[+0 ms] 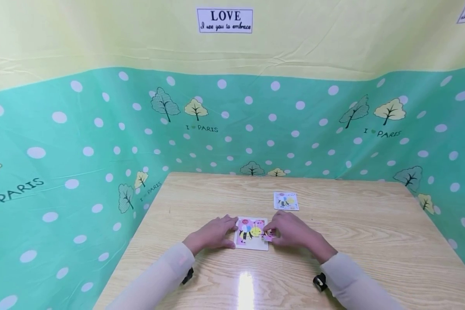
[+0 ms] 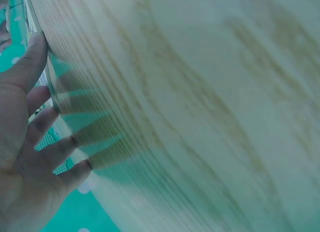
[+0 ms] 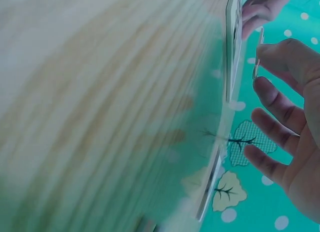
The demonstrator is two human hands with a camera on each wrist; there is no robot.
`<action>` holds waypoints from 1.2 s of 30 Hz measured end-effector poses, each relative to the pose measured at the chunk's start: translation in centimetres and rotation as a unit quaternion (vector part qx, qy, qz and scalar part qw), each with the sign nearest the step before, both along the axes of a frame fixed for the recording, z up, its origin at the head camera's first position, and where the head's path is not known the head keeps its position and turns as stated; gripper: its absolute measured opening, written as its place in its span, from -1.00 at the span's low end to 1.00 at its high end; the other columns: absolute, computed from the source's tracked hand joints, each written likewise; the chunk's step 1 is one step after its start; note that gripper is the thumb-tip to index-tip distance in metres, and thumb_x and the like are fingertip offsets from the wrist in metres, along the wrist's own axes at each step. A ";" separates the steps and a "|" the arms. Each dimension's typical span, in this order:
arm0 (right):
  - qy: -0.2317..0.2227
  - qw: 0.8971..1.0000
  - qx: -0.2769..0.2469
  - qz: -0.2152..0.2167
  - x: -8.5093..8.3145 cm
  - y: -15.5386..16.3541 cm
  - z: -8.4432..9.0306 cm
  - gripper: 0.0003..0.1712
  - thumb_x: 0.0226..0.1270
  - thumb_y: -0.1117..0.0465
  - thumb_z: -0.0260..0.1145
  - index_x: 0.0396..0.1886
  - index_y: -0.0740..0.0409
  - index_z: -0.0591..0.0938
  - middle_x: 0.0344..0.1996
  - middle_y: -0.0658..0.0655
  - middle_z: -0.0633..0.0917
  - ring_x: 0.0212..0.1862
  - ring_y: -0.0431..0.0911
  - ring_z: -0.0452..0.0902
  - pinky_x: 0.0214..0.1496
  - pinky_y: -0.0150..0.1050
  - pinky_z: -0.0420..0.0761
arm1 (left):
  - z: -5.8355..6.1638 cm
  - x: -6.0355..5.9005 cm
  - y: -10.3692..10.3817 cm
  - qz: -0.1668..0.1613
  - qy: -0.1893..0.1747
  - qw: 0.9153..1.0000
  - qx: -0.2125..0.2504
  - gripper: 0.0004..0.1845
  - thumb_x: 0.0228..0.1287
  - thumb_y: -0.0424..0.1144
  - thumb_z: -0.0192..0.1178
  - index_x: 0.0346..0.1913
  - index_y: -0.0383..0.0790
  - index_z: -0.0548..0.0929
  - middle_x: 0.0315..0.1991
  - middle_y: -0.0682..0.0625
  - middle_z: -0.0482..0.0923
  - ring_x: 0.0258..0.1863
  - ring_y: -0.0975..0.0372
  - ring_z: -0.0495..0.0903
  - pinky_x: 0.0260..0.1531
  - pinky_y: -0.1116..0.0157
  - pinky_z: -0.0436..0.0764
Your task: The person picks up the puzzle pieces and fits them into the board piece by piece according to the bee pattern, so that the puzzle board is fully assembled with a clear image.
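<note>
We see the right hand [image 1: 294, 232] pinching a small pink puzzle piece [image 1: 268, 234] between thumb and forefinger at the right edge of the puzzle board [image 1: 252, 233], its other fingers spread loose. The left hand [image 1: 213, 232] rests open, fingers straight, against the board's left edge, steadying it.

The board lies flat near the middle of the wooden tabletop [image 1: 333, 258], a shallow square tray showing a bee picture; whether every slot is filled we cannot tell. Its sides run roughly square to the near tabletop edge.

The right wrist view adds what the head view hides: the piece [image 3: 259, 54] is held edge-on, thin and upright, just beside the board's rim [image 3: 231, 46]. The left wrist view shows only fingertips [image 2: 35, 46] touching the rim.

Behind the board, well apart, lies a small picture card [image 1: 286, 201].
</note>
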State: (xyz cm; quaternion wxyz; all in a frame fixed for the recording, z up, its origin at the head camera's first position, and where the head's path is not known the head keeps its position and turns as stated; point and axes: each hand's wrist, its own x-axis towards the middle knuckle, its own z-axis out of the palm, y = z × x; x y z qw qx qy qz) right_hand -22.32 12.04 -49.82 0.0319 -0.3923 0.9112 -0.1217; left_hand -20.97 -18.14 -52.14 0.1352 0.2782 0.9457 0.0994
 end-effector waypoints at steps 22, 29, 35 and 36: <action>0.013 0.998 0.042 0.047 0.1 -4.5 -0.7 -0.58 0.12 0.05 0.49 0.04 -0.21 0.79 -0.21 -0.15 0.79 -0.12 -0.18 0.51 -0.07 -0.24 0.55 | 0.3 0.0 0.0 -0.002 0.001 1.000 0.001 -0.29 0.25 0.22 0.33 0.37 -0.08 0.54 0.56 -0.07 0.27 0.56 -0.08 0.23 0.54 -0.10 0.28; 0.000 0.998 0.052 0.038 0.4 -5.3 -0.7 -0.58 0.11 0.10 0.48 0.03 -0.22 0.79 -0.21 -0.13 0.78 -0.08 -0.15 0.49 -0.04 -0.16 0.55 | 0.2 0.1 0.0 -0.004 0.004 1.000 0.002 -0.30 0.23 0.22 0.34 0.34 -0.07 0.56 0.56 -0.07 0.28 0.56 -0.09 0.24 0.53 -0.10 0.30; 0.009 0.997 0.065 0.035 0.5 -5.7 -0.6 -0.57 0.10 0.09 0.47 0.04 -0.22 0.79 -0.15 -0.05 0.80 0.01 -0.07 0.55 0.00 -0.11 0.57 | 0.1 0.0 0.0 -0.004 0.007 1.000 0.003 -0.29 0.22 0.23 0.34 0.34 -0.08 0.55 0.55 -0.08 0.28 0.55 -0.09 0.25 0.53 -0.10 0.30; 0.012 0.997 0.067 0.036 0.5 -5.8 -0.6 -0.56 0.10 0.09 0.46 0.04 -0.22 0.79 -0.14 -0.05 0.80 0.02 -0.07 0.56 0.00 -0.12 0.57 | 0.1 0.0 0.0 -0.005 0.008 1.000 0.003 -0.28 0.22 0.23 0.34 0.34 -0.09 0.55 0.55 -0.08 0.29 0.55 -0.10 0.26 0.52 -0.10 0.31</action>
